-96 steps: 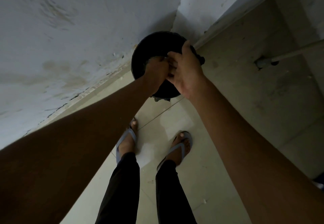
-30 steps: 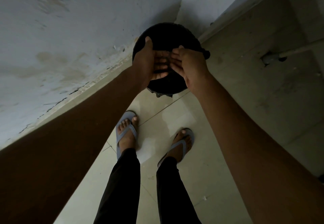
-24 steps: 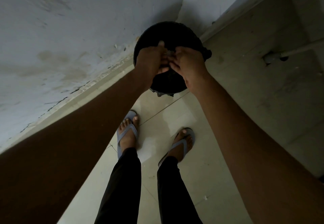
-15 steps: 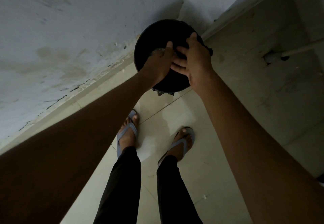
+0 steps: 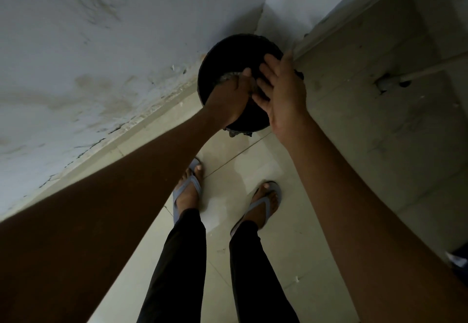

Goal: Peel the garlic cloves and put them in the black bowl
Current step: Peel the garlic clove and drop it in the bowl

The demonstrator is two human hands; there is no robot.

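A black round container (image 5: 228, 54) stands on the floor in the corner where two walls meet. Both my hands are over its mouth. My left hand (image 5: 228, 100) shows its back to the camera, and its fingers dip into the container out of sight. A pale grey scrap (image 5: 229, 76) shows at that hand's far edge. My right hand (image 5: 281, 89) hovers beside it over the container's right side, fingers straight and spread, holding nothing. No garlic clove can be made out.
A stained white wall (image 5: 101, 44) runs along the left. My feet in blue flip-flops (image 5: 187, 188) stand on pale floor tiles just in front of the container. A pipe (image 5: 395, 79) enters the low wall on the right.
The hands were rubbing together over the container. The left hand has turned its back up, and the right hand has lifted off it and spread its fingers.
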